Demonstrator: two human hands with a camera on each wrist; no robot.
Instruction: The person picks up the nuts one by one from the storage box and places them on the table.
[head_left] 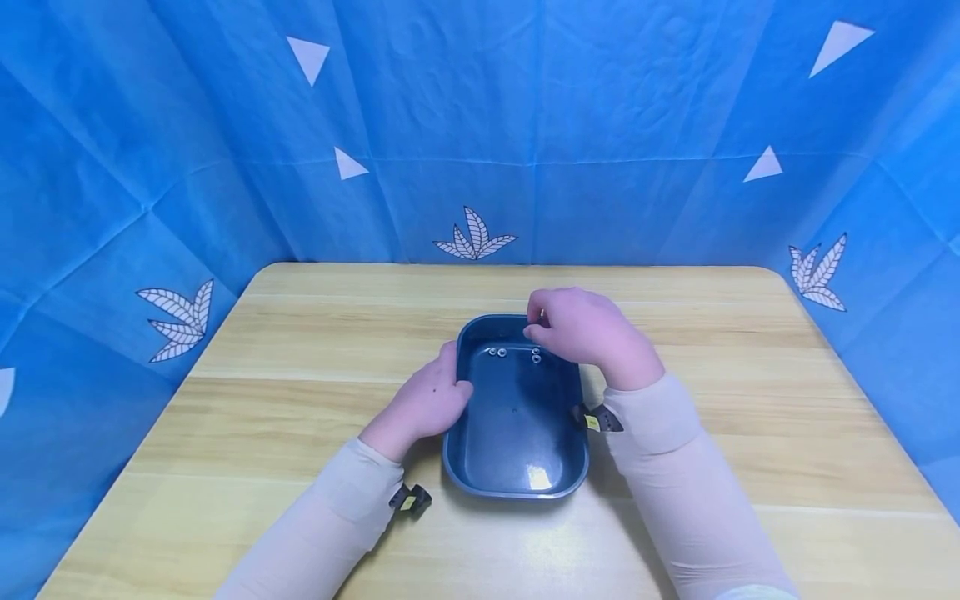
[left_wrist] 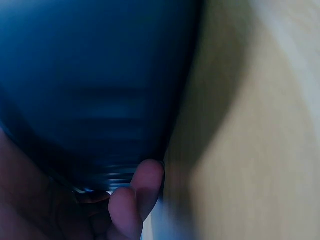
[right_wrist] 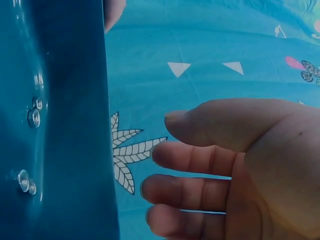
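A dark blue rectangular tray (head_left: 513, 433) with rounded corners is in the middle of the head view. Several small silver nuts (head_left: 536, 356) lie inside it toward the far end, grouped in two pairs. My left hand (head_left: 427, 396) grips the tray's left side, thumb over the rim; its fingertips (left_wrist: 147, 175) show against the outer wall in the left wrist view. Over the far right corner is my right hand (head_left: 588, 329), fingers loosely bent. The right wrist view shows a gap between its thumb and fingers (right_wrist: 190, 192), with nothing held, beside the tray wall (right_wrist: 80, 150).
The tray is over a light wooden table (head_left: 315, 317). Behind and on both sides hangs a blue cloth (head_left: 450, 100) with white triangles and leaf prints. A dark strap with a yellow label (head_left: 600, 419) is at the right wrist, and another (head_left: 410, 500) at the left.
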